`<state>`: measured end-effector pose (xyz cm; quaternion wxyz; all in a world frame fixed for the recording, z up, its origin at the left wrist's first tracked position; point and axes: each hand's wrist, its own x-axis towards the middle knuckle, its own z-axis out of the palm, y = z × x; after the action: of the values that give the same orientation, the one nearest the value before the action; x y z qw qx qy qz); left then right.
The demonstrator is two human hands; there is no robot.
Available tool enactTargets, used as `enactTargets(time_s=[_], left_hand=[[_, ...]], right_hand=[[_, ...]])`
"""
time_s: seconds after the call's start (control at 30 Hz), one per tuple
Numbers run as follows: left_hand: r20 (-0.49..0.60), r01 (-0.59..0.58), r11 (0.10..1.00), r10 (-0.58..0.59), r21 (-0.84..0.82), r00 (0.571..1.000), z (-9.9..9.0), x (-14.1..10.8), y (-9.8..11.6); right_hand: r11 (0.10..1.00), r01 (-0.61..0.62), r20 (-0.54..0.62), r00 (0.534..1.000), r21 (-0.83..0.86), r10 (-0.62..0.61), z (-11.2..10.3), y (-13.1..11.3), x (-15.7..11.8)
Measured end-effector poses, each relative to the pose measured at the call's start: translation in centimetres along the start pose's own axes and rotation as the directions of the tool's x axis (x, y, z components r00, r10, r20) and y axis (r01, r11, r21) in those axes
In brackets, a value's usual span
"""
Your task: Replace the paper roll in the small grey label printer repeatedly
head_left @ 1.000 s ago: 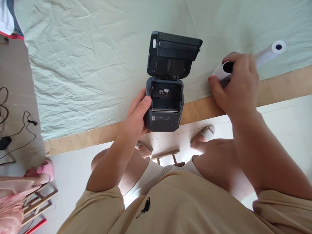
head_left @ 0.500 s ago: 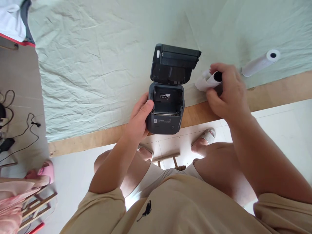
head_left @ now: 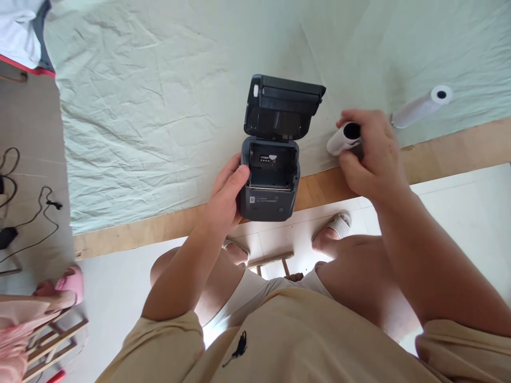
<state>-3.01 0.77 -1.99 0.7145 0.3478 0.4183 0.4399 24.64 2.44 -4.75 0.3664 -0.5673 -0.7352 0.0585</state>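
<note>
My left hand (head_left: 229,191) grips the left side of a dark portable label printer (head_left: 268,205) at the table's front edge. The printer's lid (head_left: 283,109) is swung up, and its paper bay (head_left: 271,165) shows a small printed label but no roll. To the right of it, my right hand (head_left: 373,151) is closed around a white paper roll (head_left: 339,142) with a wide dark core, thumb and fingers at its end. Farther right, a longer, thinner white paper roll (head_left: 419,109) lies on the cloth, apart from my hand.
A pale green cloth (head_left: 159,106) covers the table, whose bare wooden edge (head_left: 136,242) runs along the front. Black cables (head_left: 43,213) lie at the left. Another person's foot in a pink sandal (head_left: 72,284) is near a wooden stool (head_left: 54,346).
A loose white flap beside the roll in my right hand no longer shows, and the roll looks more compact. The left hand and the open printer have barely shifted.
</note>
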Motion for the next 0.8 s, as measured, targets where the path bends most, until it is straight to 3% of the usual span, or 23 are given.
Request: enactTargets(time_s=[0.1, 0.17, 0.27, 0.33, 0.43, 0.5, 0.63, 0.8], left_hand=[[-0.001, 0.000, 1.000, 0.000, -0.014, 1.000, 0.1, 0.0, 0.1], [-0.007, 0.002, 1.000, -0.003, -0.016, 1.000, 0.3, 0.0, 0.1], [-0.034, -0.003, 1.000, 0.003, -0.025, 0.999, 0.5, 0.1, 0.1], [-0.044, -0.014, 0.999, 0.012, -0.040, 0.999, 0.7, 0.1, 0.1], [-0.035, -0.029, 0.999, 0.027, -0.045, 0.999, 0.9, 0.1, 0.1], [-0.031, -0.017, 0.999, 0.016, -0.031, 0.999, 1.0, 0.0, 0.2], [-0.017, 0.017, 0.999, -0.017, -0.036, 1.000, 1.1, -0.2, 0.3], [-0.011, -0.006, 0.998, 0.005, -0.065, 1.000, 1.2, 0.0, 0.3]], right_hand=[[1.000, -0.029, -0.015, 0.999, -0.007, 0.029, 0.1, 0.2, 0.3], [0.997, -0.047, -0.084, 0.995, 0.062, 0.052, 0.0, -0.3, 0.5], [0.981, -0.014, -0.192, 0.980, 0.194, 0.052, -0.1, -2.9, 0.7], [0.981, 0.030, -0.219, 0.976, 0.191, 0.013, 0.2, -5.6, 0.7], [0.993, 0.090, -0.142, 0.987, 0.081, -0.078, 1.1, -9.0, 1.0], [0.998, 0.069, -0.061, 0.996, 0.008, -0.068, 1.7, -10.0, 1.3], [1.000, -0.009, 0.032, 0.999, -0.014, 0.009, 2.2, -9.8, 1.9], [0.999, 0.038, -0.018, 0.999, 0.020, -0.037, 1.9, -9.4, 1.8]])
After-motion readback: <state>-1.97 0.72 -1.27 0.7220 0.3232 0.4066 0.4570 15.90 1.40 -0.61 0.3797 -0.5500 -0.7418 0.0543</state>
